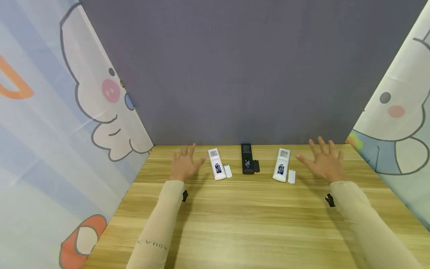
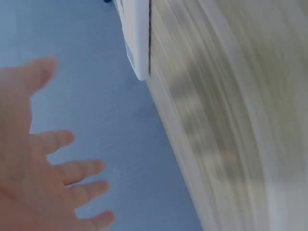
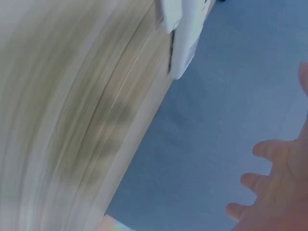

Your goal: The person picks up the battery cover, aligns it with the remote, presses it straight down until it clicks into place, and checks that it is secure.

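Observation:
Three remote controls lie in a row, backs up, near the far edge of the table. The left white remote (image 1: 213, 158), the middle black remote (image 1: 246, 149) and the right white remote (image 1: 283, 158) each show batteries in an uncovered compartment. Just right of each lies its battery cover: a white one (image 1: 228, 171), a black one (image 1: 256, 166) and another white one (image 1: 291, 176). My left hand (image 1: 185, 164) hovers left of the row with fingers spread, holding nothing. To the right of the row, my right hand (image 1: 325, 162) is likewise spread and holds nothing.
The wooden table (image 1: 231, 224) backs onto a dark grey panel (image 1: 235, 74). Curtains with cartoon prints hang at the left (image 1: 43, 149) and right (image 1: 403, 123). Each wrist wears a dark strap.

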Demonstrator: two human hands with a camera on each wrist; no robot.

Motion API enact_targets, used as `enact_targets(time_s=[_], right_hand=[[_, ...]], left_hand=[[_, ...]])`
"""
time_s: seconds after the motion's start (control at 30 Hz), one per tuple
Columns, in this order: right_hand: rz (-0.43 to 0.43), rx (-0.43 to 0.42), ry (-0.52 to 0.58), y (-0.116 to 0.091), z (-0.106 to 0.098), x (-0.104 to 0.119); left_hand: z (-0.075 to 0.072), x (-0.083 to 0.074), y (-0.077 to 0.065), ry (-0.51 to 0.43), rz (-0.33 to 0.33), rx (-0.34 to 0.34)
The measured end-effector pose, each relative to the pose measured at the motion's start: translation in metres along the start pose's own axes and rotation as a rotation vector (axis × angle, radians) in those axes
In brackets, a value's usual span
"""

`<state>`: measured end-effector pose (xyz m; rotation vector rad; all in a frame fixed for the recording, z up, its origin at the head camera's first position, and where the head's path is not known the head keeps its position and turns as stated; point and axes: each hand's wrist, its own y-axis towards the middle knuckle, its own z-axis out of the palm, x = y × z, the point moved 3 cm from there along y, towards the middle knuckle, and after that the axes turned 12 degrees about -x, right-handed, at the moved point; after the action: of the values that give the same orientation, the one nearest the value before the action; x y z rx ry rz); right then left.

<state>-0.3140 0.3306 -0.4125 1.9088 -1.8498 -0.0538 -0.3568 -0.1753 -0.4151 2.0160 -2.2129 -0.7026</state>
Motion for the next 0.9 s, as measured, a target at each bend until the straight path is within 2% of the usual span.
enact_targets(time_s=[0.23,0.4,0.57,0.9], right_hand=[[-0.042,-0.126,0.058,-0.006,-0.001,0.023],[-0.106,-0.228,0.112,-0.016,-0.003,0.046],[-0.088,-0.215,0.190,-0.025,0.000,0.071],[-0.108,-0.163,0.320,-0.039,0.020,0.123]], left_hand=[[0.000,-0.007,-0.015,-0.079,0.007,-0.062],[0.002,-0.012,-0.026,-0.143,0.023,-0.095],[0.007,-0.017,-0.032,-0.260,-0.002,-0.102],[0.027,-0.024,-0.027,-0.438,-0.162,-0.091]])
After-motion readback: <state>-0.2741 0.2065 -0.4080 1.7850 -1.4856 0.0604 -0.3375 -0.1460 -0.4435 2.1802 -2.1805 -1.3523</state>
